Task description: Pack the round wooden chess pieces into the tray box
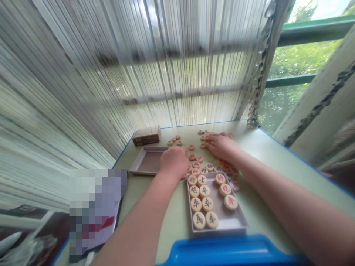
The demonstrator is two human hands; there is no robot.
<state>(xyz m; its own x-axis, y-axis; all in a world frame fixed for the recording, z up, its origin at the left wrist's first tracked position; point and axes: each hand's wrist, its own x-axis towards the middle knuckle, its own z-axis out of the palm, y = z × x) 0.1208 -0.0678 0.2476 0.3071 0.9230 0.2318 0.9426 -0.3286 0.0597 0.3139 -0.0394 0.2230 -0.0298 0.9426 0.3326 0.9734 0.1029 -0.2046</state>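
Note:
Round wooden chess discs with red and black characters lie scattered on a pale green table [266, 155]. A grey tray [238, 220] near me holds several of these discs in rows. My left hand [174, 162] rests knuckles-up over loose discs just beyond the tray; its fingers curl under and what they hold is hidden. My right hand [220, 145] reaches further out, fingers laid over a cluster of loose discs [203, 136] at the table's far side.
A second grey tray [140, 165], with nothing in it, sits to the left, and a brown box [146, 136] behind it. A blue plastic edge [230, 251] lies at the near side. Striped curtains hang behind; a window is at right.

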